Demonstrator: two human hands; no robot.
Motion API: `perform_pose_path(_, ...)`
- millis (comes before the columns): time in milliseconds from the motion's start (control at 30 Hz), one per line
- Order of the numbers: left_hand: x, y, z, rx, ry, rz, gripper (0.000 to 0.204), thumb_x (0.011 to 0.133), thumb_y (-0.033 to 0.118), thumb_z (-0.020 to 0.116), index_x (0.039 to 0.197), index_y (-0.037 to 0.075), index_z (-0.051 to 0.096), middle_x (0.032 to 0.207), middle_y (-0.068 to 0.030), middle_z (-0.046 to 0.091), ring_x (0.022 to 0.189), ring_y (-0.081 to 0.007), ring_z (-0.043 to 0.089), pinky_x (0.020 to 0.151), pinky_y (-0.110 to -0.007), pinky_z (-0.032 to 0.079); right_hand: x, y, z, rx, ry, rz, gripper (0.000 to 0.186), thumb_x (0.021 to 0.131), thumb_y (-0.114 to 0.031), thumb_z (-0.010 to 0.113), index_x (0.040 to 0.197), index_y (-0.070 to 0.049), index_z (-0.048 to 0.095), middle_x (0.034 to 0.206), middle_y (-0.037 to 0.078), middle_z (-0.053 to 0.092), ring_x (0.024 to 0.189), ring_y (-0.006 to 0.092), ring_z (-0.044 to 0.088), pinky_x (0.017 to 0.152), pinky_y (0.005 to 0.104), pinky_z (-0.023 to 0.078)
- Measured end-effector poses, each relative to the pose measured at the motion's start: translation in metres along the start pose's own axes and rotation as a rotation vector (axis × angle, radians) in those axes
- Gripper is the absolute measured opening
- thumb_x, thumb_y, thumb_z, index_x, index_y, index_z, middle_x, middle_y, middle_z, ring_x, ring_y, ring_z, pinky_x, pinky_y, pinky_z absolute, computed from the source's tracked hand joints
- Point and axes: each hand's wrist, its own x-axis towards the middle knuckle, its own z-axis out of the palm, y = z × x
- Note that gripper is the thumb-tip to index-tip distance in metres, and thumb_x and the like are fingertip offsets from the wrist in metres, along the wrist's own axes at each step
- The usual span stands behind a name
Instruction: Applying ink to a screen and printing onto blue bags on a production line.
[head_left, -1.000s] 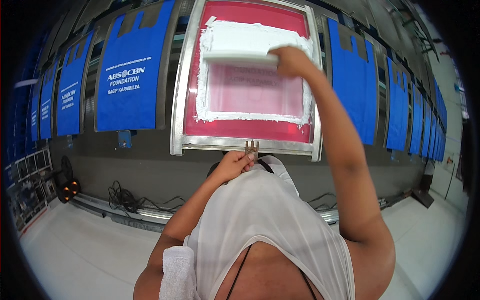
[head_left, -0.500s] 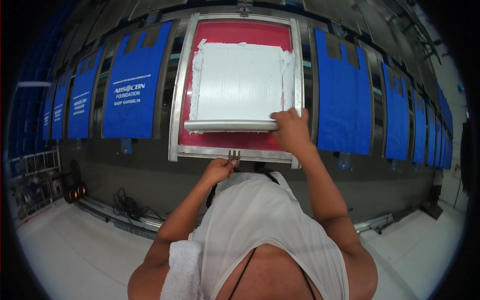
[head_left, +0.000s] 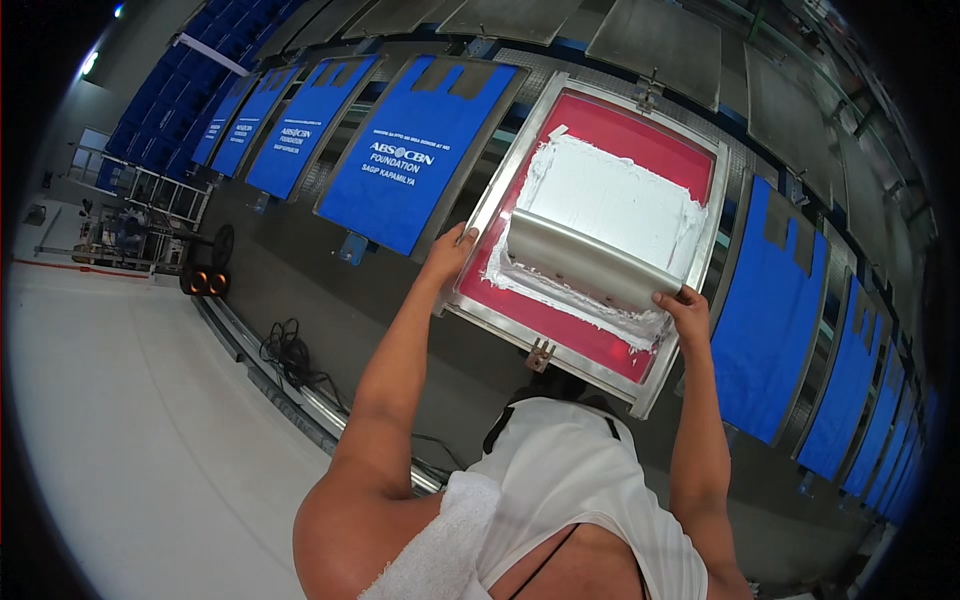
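A silver-framed printing screen (head_left: 719, 170) with red mesh (head_left: 630, 112) lies before me, its middle covered in white paste (head_left: 620, 200). A long metal squeegee (head_left: 590, 260) rests along the near part of the paste, and my right hand (head_left: 685, 315) grips its right end with thumb and fingers. My left hand (head_left: 450, 255) is closed on the left side of the screen's frame. A small metal bracket (head_left: 540, 355) sits at the frame's near edge, with neither hand on it.
Blue bags (head_left: 390, 160) with white print lie on metal boards in a row to the left, blue bags (head_left: 760, 300) to the right. Bare boards (head_left: 655, 55) line the far side. Coiled cables (head_left: 290, 355), a rail (head_left: 270, 385) and a wheeled stand (head_left: 140, 205) are lower left.
My left hand moved from the front bracket to the frame's left side. The squeegee came from the far part of the paste down to the near part. The view has turned.
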Motion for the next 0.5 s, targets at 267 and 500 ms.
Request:
perform_pose_path(267,-0.028,0.015,-0.017,-0.414,-0.090,0.035,0.035,0.094,0.021,0.051,0.121,-0.002,0.054,0.099,-0.0065,0.065,0.087,-0.0095,0.055,0.078,-0.024,0.045,-0.008,-0.027,-0.002,-0.050,0.021,0.026,0.029,0.067,-0.008,0.075,0.093,0.002,0.067,0.083,0.006,0.066,0.076,0.0126,0.059,0.072,0.0262,0.046)
perform_pose_path(500,0.007,-0.008,0.014,-0.414,-0.117,0.092,0.040,0.093,0.026,0.053,0.121,-0.003,0.054,0.105,-0.0154,0.065,0.093,-0.0147,0.058,0.082,-0.028,0.045,-0.026,-0.019,0.003,-0.049,0.183,0.031,0.033,0.061,-0.006,0.077,0.092,0.000,0.068,0.082,0.005,0.066,0.077,0.0136,0.060,0.073,0.0269,0.047)
